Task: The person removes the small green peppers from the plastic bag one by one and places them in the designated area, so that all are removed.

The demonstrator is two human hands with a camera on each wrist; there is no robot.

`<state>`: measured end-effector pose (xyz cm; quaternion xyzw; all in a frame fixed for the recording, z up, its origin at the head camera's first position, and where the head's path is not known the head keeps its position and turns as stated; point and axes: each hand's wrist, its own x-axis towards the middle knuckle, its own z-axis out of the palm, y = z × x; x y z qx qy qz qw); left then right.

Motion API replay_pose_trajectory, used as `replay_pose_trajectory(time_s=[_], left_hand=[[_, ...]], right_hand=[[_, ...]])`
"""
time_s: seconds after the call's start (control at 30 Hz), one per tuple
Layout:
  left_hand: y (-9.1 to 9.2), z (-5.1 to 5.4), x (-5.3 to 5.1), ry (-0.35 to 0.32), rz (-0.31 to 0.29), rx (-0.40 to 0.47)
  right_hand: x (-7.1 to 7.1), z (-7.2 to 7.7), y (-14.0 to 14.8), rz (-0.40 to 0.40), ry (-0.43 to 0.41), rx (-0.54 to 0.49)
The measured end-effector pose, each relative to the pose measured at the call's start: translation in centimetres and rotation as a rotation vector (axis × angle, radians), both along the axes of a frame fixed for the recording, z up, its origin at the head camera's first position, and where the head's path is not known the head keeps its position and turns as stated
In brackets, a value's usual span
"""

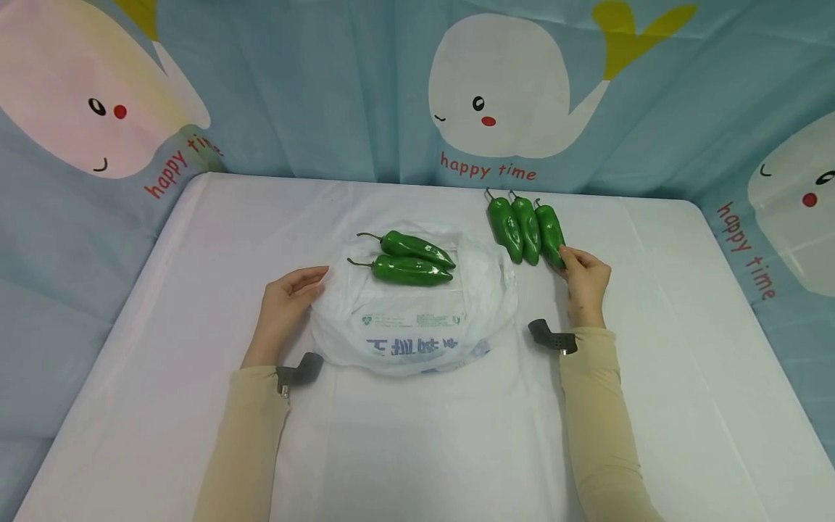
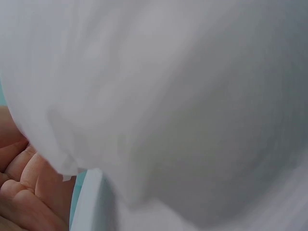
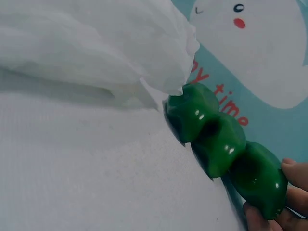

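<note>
Two green peppers [image 1: 411,270] lie side by side on a white plastic bag [image 1: 404,319] with printed text, stems to the left. My left hand [image 1: 287,304] is at the bag's left edge, fingers bent towards it; in the left wrist view the bag covers part of the hand [image 2: 33,187], so its hold is unclear. Three more green peppers [image 1: 525,223] lie in a row beyond the bag's right side. The fingers of my right hand [image 1: 586,283] pinch the tip of the rightmost pepper [image 1: 550,230], also seen in the right wrist view [image 3: 260,180].
A white cloth covers the table [image 1: 417,449]. Behind it hangs a blue curtain [image 1: 326,87] with printed whales and lettering, which also runs down both sides. Each wrist carries a dark camera mount, the left one [image 1: 301,370] near the bag's lower left edge.
</note>
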<state>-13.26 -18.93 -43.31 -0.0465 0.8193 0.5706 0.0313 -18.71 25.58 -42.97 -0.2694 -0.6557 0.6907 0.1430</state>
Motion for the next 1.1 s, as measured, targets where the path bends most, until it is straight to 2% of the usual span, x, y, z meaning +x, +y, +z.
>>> replay_pose_trajectory(time_s=[0.37, 0.57, 0.83, 1.1], left_hand=[[0.0, 0.1, 0.1, 0.0, 0.002, 0.0], [0.1, 0.2, 0.1, -0.01, 0.0, -0.002], [0.1, 0.2, 0.1, -0.005, -0.001, 0.007], [0.1, 0.3, 0.1, -0.01, -0.011, 0.004]], right_hand=[[0.2, -0.3, 0.2, 0.033, -0.047, 0.317], [0.3, -0.5, 0.4, 0.034, -0.038, 0.413], [0.3, -0.6, 0.6, 0.031, -0.053, 0.407], [0.4, 0.0, 1.1, 0.11, -0.074, 0.419]])
